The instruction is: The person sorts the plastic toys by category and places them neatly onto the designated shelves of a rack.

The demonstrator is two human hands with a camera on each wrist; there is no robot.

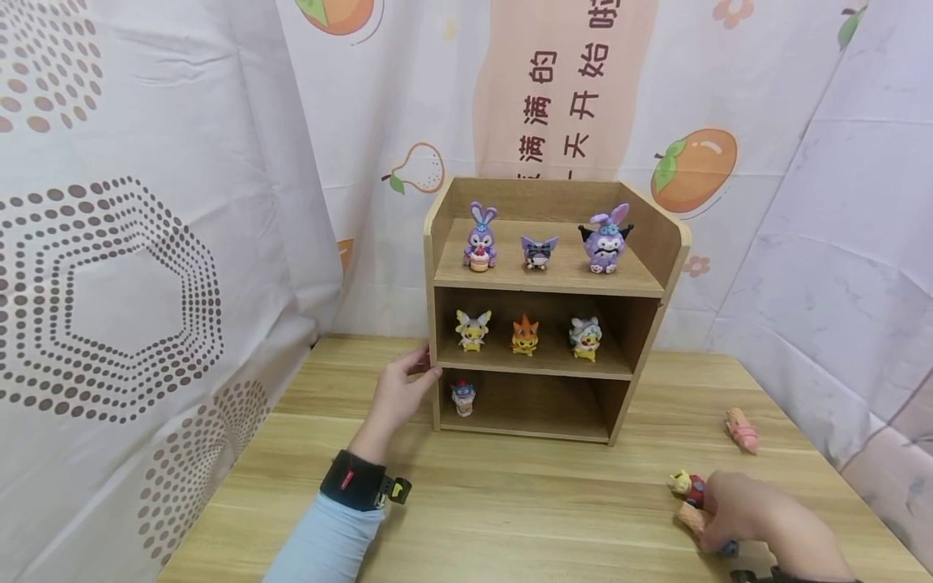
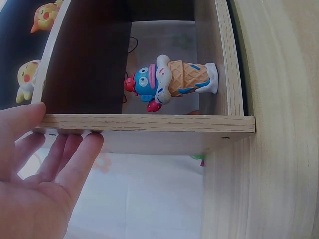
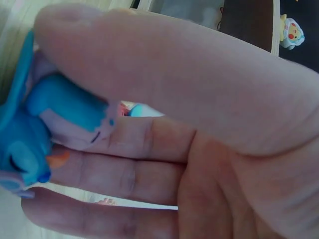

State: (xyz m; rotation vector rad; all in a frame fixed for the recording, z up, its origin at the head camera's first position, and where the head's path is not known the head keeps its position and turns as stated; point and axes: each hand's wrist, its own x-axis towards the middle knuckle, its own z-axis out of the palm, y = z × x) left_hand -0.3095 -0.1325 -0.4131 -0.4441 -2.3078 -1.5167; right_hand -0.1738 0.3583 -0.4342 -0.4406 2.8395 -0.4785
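My left hand [image 1: 402, 393] holds the left side panel of a small wooden shelf [image 1: 525, 287], thumb at the front edge and fingers on the outer face. Beside it on the bottom tier stands an ice-cream-cone figurine [image 2: 174, 79] with a blue face and red cherry. At the table's right, my right hand [image 1: 751, 510] pinches a blue figurine [image 3: 75, 102] between thumb and fingers, partly covering it; its waffle-cone part [image 1: 691, 518] shows in the head view. Touching or very near that hand lies a yellow-headed figurine [image 1: 685, 484] with a red body.
A pink cone figurine [image 1: 742, 431] lies farther back on the wooden table [image 1: 510, 494]. Purple figurines [image 1: 605, 243] stand on the top tier, and yellow figurines [image 1: 525, 336] in costumes on the middle tier. Patterned curtains [image 1: 379, 105] hang behind and at the sides.
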